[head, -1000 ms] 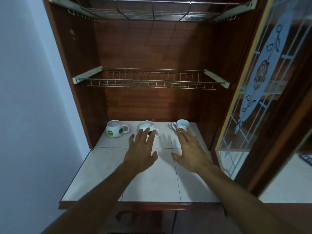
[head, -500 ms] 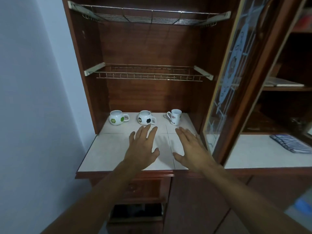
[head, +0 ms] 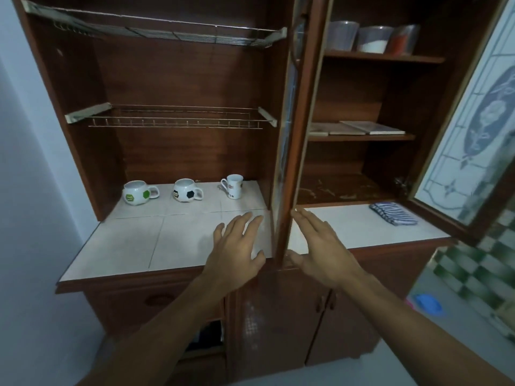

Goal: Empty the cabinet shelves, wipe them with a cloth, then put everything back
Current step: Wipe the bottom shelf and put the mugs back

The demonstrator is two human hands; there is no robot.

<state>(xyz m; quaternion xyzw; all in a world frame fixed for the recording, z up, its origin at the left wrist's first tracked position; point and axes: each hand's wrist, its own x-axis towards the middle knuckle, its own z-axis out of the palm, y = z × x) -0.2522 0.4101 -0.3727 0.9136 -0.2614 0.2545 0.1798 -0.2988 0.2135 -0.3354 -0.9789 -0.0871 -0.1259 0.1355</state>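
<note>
Three mugs stand at the back of the white tiled counter in the left cabinet bay: a round mug with green patches, a football mug and a small white cup. My left hand hovers flat over the counter's right part, fingers straight, holding nothing. My right hand is stretched out, empty, just right of the open middle door's edge. A striped cloth lies folded on the right counter.
Two bare wire racks span the left bay. The right bay's shelves hold flat boards and several plastic containers. A glass door stands open at far right. A blue wall is on the left.
The view has pulled back and swung right, revealing the right bay and the cloth. Both hands have drifted right, away from the mugs, and now sit either side of the middle door.
</note>
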